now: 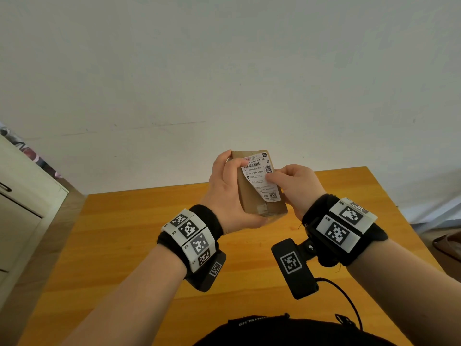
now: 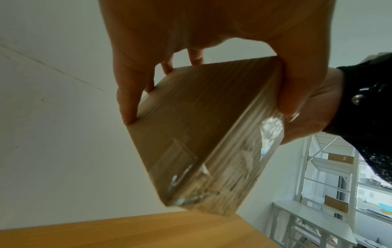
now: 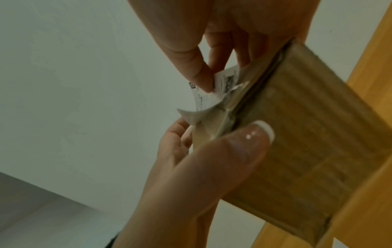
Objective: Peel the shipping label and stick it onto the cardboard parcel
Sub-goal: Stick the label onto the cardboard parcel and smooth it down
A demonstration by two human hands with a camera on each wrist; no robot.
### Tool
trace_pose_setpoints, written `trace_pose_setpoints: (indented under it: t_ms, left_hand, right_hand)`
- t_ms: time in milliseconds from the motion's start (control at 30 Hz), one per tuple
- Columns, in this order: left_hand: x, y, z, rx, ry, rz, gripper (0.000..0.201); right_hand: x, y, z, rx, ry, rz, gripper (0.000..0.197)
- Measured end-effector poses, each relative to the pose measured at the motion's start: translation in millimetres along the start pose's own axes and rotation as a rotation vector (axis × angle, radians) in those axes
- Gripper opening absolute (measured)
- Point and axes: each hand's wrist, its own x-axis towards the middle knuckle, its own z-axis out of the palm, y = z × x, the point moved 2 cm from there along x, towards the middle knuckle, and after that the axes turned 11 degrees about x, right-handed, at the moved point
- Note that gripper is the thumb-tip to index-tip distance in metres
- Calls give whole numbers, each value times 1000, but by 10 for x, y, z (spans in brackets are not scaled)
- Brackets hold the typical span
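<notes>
A small brown cardboard parcel [image 1: 252,198] wrapped in clear tape is held up above the table, tilted. My left hand [image 1: 224,182] grips it from the left, thumb on the label's upper left corner and fingers behind. The white shipping label [image 1: 259,178] with barcodes lies on the parcel's front face. My right hand [image 1: 277,177] pinches the label's right edge. In the right wrist view the label [image 3: 208,99] curls away from the parcel [image 3: 307,142] between my thumb and fingers [image 3: 197,72]. The left wrist view shows the parcel's [image 2: 201,134] taped underside.
A wooden table [image 1: 124,245] lies below my hands, against a white wall. A pale cabinet [image 1: 20,191] stands at the left. White metal shelving [image 2: 318,167] with boxes is off to the right. A cable [image 1: 349,300] hangs from my right wrist camera.
</notes>
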Motion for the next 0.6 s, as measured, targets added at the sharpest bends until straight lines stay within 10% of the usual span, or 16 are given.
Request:
trace_pose_setpoints:
  t_ms: [600]
  left_hand:
    - [18, 63, -44, -21, 19, 0, 123]
  right_hand:
    - [40, 39, -1, 144, -29, 51, 26]
